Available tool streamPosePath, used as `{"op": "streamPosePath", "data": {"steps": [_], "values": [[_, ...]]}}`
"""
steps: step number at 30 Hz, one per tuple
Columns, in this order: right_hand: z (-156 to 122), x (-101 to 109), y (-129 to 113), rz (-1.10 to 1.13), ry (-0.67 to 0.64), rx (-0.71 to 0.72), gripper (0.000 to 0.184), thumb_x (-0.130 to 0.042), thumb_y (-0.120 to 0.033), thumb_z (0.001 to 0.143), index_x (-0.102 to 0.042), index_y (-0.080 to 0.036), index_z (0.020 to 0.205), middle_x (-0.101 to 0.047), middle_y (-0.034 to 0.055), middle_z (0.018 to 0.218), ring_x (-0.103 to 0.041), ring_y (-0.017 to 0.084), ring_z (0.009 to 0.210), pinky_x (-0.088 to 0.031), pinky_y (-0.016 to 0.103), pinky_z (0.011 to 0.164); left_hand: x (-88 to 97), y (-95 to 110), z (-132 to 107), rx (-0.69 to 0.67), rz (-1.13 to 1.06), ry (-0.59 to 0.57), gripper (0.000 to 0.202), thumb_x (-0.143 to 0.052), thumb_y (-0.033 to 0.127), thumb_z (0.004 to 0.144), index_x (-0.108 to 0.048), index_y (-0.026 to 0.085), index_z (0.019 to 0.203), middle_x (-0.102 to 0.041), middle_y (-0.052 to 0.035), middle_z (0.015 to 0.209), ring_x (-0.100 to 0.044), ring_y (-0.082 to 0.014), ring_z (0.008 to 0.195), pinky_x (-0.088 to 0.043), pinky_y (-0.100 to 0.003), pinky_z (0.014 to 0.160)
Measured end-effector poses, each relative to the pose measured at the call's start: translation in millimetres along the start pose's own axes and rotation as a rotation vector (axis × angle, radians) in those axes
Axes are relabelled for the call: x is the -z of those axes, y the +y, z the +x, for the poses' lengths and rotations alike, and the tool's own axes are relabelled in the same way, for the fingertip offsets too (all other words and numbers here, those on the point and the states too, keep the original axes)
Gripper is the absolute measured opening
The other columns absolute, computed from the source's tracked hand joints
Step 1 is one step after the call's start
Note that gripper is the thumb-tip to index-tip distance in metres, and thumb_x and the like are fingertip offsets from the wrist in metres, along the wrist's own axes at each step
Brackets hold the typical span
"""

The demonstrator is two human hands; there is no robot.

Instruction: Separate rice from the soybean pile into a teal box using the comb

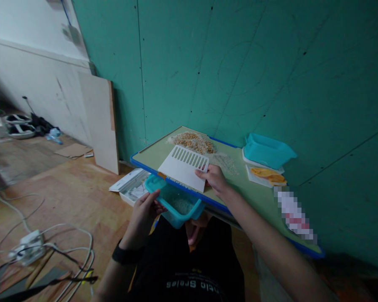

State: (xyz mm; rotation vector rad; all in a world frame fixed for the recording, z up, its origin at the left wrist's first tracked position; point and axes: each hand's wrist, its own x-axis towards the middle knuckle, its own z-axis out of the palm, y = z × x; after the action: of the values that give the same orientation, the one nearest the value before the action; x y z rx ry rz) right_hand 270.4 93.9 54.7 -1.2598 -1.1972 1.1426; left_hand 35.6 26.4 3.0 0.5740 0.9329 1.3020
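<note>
At the near edge of the blue-rimmed green surface (154, 154), fingers of the right hand (214, 178) pinch a white slotted plastic scraper (184, 167) lying along that edge; the left hand (145, 206) clasps a teal plastic tub (180, 206) just below it.

text | black shirt (189, 268) | pale lettering, cut off, reads roughly "nto Sreles"

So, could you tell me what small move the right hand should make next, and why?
Probably slide the white scraper over to the loose white grains and sweep them to the table edge: the left hand holds the teal tub there, white grains already inside, and the right hand grips the scraper.
</note>
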Motion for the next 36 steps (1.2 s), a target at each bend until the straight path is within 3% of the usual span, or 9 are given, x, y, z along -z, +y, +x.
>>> {"op": "streamPosePath", "data": {"steps": [6, 12, 20, 26, 32, 36], "values": [[-5, -2, -4, 0.037, -0.028, -0.036, 0.035, -0.087, -0.039, 0.056, -0.073, -0.017, 0.078, -0.075, 0.0057, 0.078, -0.067, 0.021, 0.07, -0.053, 0.034, 0.065, 0.9, -2, 3, 0.008, 0.006, 0.02, 0.04, -0.092, 0.044, 0.057, -0.061, 0.02, 0.051, -0.062, 0.0003, 0.045, -0.06, -0.0125, 0.042, -0.051, -0.021, 0.045], [-1, 6, 0, -0.007, 0.071, 0.048, 0.035, -0.086, -0.038, 0.055, -0.073, -0.017, 0.079, -0.077, 0.0057, 0.083, -0.068, 0.023, 0.075, -0.053, 0.035, 0.069, 0.6, -3, 2, 0.004, -0.006, -0.01, 0.039, -0.091, 0.044, 0.058, -0.061, 0.019, 0.052, -0.062, 0.0012, 0.046, -0.059, -0.0112, 0.041, -0.051, -0.021, 0.045], [-5, 3, -1, 0.012, -0.003, -0.014, 0.033, -0.087, -0.038, 0.055, -0.074, -0.018, 0.078, -0.076, 0.0056, 0.08, -0.067, 0.021, 0.07, -0.053, 0.035, 0.067, -0.8, -3, 1, 0.006, -0.025, -0.014, 0.043, -0.095, 0.044, 0.052, -0.061, 0.018, 0.053, -0.062, 0.0016, 0.046, -0.06, -0.0116, 0.042, -0.053, -0.021, 0.046], [-4, 8, 0, 0.015, 0.055, 0.018, 0.037, -0.089, -0.039, 0.053, -0.073, -0.018, 0.079, -0.077, 0.0064, 0.083, -0.069, 0.023, 0.076, -0.054, 0.036, 0.071, -1.4, -3, -1, -0.005, -0.018, -0.018, 0.041, -0.093, 0.044, 0.056, -0.061, 0.018, 0.055, -0.063, 0.0019, 0.048, -0.06, -0.0114, 0.043, -0.053, -0.021, 0.048], [-13, 6, -3, 0.008, -0.018, -0.021, 0.036, -0.09, -0.041, 0.056, -0.074, -0.018, 0.079, -0.077, 0.0069, 0.083, -0.068, 0.022, 0.073, -0.054, 0.036, 0.068, -1.3, -3, -2, -0.018, -0.019, -0.018, 0.041, -0.093, 0.043, 0.057, -0.061, 0.017, 0.054, -0.062, 0.0004, 0.047, -0.06, -0.0117, 0.043, -0.052, -0.021, 0.046], [-13, 8, -3, 0.031, 0.022, -0.041, 0.038, -0.09, -0.042, 0.056, -0.074, -0.018, 0.081, -0.078, 0.0076, 0.086, -0.069, 0.023, 0.076, -0.055, 0.036, 0.068, 0.3, -5, -1, -0.019, -0.036, -0.02, 0.037, -0.091, 0.039, 0.062, -0.063, 0.017, 0.056, -0.062, 0.0011, 0.048, -0.06, -0.0115, 0.043, -0.053, -0.021, 0.047]]}}
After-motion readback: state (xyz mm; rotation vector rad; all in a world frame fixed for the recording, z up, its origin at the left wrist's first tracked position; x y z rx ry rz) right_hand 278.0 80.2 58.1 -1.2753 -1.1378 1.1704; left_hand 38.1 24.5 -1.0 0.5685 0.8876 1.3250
